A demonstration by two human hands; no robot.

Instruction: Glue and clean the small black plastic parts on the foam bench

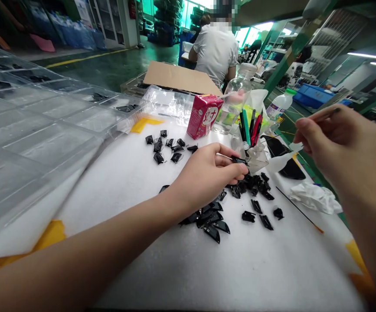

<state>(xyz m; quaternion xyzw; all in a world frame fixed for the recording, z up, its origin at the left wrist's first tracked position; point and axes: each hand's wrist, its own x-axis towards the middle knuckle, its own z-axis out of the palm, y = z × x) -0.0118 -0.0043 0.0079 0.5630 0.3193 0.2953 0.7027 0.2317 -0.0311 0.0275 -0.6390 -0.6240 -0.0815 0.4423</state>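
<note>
Status: your left hand pinches one small black part between thumb and forefinger, with the other fingers curled under. Your right hand is raised, thumb and fingertips pressed together on a thin stick, its dark tip pointing away from you.

A loose pile of the same parts lies right under and just past the left fingertips, and more spill beneath that wrist. A smaller cluster sits well beyond the left knuckles, apart from the pile. My read: the cluster is the handled lot and the pile is what's left, so you're early to mid. Nothing on the parts confirms that.

The clear trays left of your left hand hold only a few dark pieces.

Writing: the pink carton past the left fingers carries large white characters, not legible enough to quote. The pen cup just beyond the fingertips has no readable label.
</note>
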